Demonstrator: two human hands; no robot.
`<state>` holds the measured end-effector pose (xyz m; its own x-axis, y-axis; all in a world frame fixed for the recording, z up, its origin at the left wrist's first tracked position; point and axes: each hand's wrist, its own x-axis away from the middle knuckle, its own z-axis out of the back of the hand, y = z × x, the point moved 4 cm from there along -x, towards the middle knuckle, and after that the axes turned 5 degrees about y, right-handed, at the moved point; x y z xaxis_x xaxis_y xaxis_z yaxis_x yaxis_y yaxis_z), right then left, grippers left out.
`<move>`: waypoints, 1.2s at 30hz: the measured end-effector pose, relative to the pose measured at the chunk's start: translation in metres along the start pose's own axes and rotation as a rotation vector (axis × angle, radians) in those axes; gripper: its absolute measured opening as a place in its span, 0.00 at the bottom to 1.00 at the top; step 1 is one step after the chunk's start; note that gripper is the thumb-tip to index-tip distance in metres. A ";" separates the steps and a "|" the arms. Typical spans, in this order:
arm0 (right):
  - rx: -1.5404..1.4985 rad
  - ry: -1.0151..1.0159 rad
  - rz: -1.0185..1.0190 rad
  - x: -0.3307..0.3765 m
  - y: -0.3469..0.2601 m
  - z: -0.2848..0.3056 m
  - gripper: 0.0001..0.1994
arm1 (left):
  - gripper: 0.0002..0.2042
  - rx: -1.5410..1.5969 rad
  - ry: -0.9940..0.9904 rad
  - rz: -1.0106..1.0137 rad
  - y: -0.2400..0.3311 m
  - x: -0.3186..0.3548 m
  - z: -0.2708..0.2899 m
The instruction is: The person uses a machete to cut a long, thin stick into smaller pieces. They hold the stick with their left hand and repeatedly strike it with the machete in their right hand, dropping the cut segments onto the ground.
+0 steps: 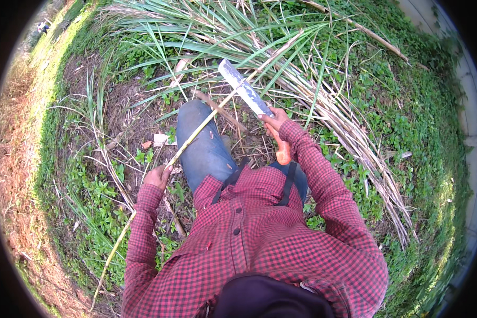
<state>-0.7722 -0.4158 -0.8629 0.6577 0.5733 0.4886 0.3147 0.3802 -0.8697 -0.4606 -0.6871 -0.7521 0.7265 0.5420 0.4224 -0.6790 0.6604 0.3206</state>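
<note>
My left hand (158, 176) grips a long pale yellow-green stalk (206, 123) that runs up and to the right across my blue-trousered knee (204, 148) into a clump of long grass. My right hand (273, 123) holds a big knife (245, 87) by its orange handle (282, 151). The knife's flat grey blade points up and to the left and crosses the stalk just above my knee. Both sleeves are red and black check.
A clump of long green and dry leaves (281, 58) fans out ahead and to the right. Low green weeds (408, 122) cover the ground on the right. Bare reddish earth (10, 175) lies to the left. A pale concrete edge (469, 90) curves along the far right.
</note>
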 end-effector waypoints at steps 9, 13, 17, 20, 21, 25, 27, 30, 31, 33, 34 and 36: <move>0.163 -0.188 -0.033 0.026 -0.016 -0.016 0.22 | 0.22 -0.025 0.020 0.016 -0.002 -0.001 -0.014; -0.173 0.181 -0.056 0.001 -0.021 0.006 0.17 | 0.20 -0.113 0.163 -0.047 -0.011 -0.004 -0.015; -0.013 0.083 -0.046 0.010 -0.005 -0.003 0.17 | 0.19 -0.114 0.250 -0.102 0.002 0.004 -0.008; 0.044 0.058 0.011 0.022 -0.022 0.006 0.18 | 0.18 -0.072 0.240 -0.091 -0.011 0.005 -0.010; -0.005 0.116 -0.012 0.021 -0.026 0.014 0.18 | 0.18 -0.059 0.229 -0.091 -0.013 0.006 -0.010; -0.102 0.220 -0.067 0.011 -0.009 0.021 0.18 | 0.17 -0.044 0.192 -0.104 -0.002 -0.003 -0.005; 0.097 -0.087 -0.080 0.037 -0.015 -0.009 0.22 | 0.17 -0.041 0.197 -0.102 -0.013 -0.004 -0.015; 0.107 -0.079 -0.059 0.039 -0.021 -0.008 0.23 | 0.17 -0.014 0.226 -0.125 -0.010 -0.006 -0.015; 0.039 -0.010 -0.083 0.030 -0.023 -0.002 0.23 | 0.17 -0.018 0.211 -0.124 -0.010 -0.004 -0.013; -0.222 0.240 -0.022 0.008 -0.011 0.013 0.18 | 0.17 -0.053 0.157 -0.090 0.003 -0.005 -0.005; -0.212 0.214 -0.033 0.005 -0.003 0.007 0.17 | 0.18 -0.067 0.140 -0.051 0.005 -0.001 -0.003; -0.009 0.075 -0.017 0.023 -0.014 -0.017 0.17 | 0.20 0.003 0.085 -0.032 -0.009 0.002 -0.010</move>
<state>-0.7500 -0.4207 -0.8404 0.7016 0.5107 0.4969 0.3319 0.3828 -0.8621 -0.4522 -0.6874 -0.7625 0.7542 0.5628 0.3382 -0.6554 0.6765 0.3358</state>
